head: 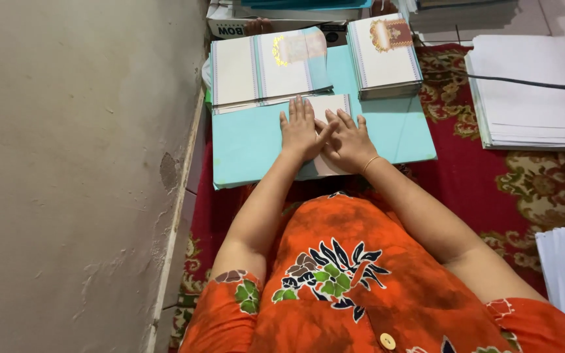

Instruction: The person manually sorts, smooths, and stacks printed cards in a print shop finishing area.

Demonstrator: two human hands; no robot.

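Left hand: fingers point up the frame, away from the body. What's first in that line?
Probably the open printed card sheet lying just past the fingertips of the left hand, which presses flat on a white card over the turquoise board. Depth looks shallow; nothing stands between.

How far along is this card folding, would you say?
Done, it seems: a neat stack of folded cards. In hand: left hand and right hand press one white card flat on the turquoise board. Left: open sheets behind.

A white box (pixel 230 26) with dark letters on its side sits far beyond the hands (pixel 325 134), up against the wall, partly hidden under stacked printed sheets.
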